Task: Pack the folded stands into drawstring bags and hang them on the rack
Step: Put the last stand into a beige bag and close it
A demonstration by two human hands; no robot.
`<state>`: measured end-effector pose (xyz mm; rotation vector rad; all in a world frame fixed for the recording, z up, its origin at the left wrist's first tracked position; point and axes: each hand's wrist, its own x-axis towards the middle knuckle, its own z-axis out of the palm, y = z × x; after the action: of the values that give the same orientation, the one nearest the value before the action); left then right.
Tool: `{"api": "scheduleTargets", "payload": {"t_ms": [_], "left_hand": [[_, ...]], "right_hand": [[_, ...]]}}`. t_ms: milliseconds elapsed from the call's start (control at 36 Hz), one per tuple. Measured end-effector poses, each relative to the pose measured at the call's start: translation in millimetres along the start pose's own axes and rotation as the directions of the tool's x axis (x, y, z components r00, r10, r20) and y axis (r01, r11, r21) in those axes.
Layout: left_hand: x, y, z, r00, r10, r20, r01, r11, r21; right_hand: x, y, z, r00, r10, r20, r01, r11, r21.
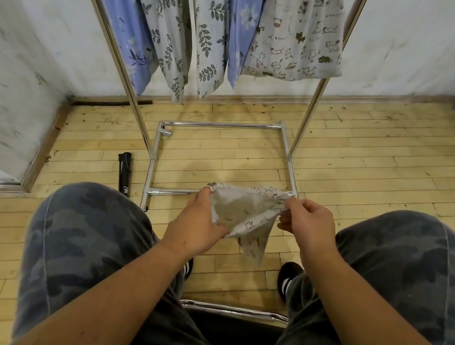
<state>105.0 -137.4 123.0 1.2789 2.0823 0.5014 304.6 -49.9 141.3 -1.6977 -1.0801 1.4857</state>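
Note:
I hold a grey cat-print drawstring bag (244, 212) between my knees, its gathered mouth stretched wide. My left hand (201, 227) grips the left side of the mouth and my right hand (305, 220) pinches the right side. The bag hangs limp, its lower corner pointing down. A black folded stand (124, 170) lies on the wooden floor to the left, just outside the rack's base. The chrome rack (304, 130) stands in front of me with several filled drawstring bags (300, 31) hanging from its top.
My legs in dark camouflage trousers frame the bag, with black shoes (288, 281) below. A chrome seat bar (234, 310) crosses between my knees. White walls meet at the left corner; the rack's base frame (223, 127) lies on the floor.

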Motion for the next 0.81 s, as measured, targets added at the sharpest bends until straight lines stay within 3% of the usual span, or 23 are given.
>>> {"api": "scheduleTargets", "payload": {"t_ms": [139, 333, 583, 694, 806], "left_hand": [[6, -3, -2, 0.991, -0.113, -0.075, 0.105, 0.988, -0.109], [8, 0, -7, 0.999, 0.018, -0.044, -0.026, 0.981, -0.191], [1, 5, -11, 0.997, 0.082, -0.006, -0.081, 0.960, -0.270], [-4, 13, -14, 0.994, 0.108, 0.024, -0.098, 0.960, -0.264], [-10, 20, -17, 0.988, 0.141, 0.064, -0.116, 0.947, -0.299]], "right_hand": [[3, 1, -1, 0.998, -0.013, -0.067, 0.008, 0.997, -0.077], [2, 1, -3, 0.999, -0.043, 0.010, 0.044, 0.983, -0.177], [-4, -5, -1, 0.970, -0.242, -0.024, 0.235, 0.959, -0.161], [-12, -6, 1, 0.919, -0.378, 0.113, 0.393, 0.903, -0.174], [-17, 4, 7, 0.860, -0.385, 0.334, 0.467, 0.859, -0.211]]}}
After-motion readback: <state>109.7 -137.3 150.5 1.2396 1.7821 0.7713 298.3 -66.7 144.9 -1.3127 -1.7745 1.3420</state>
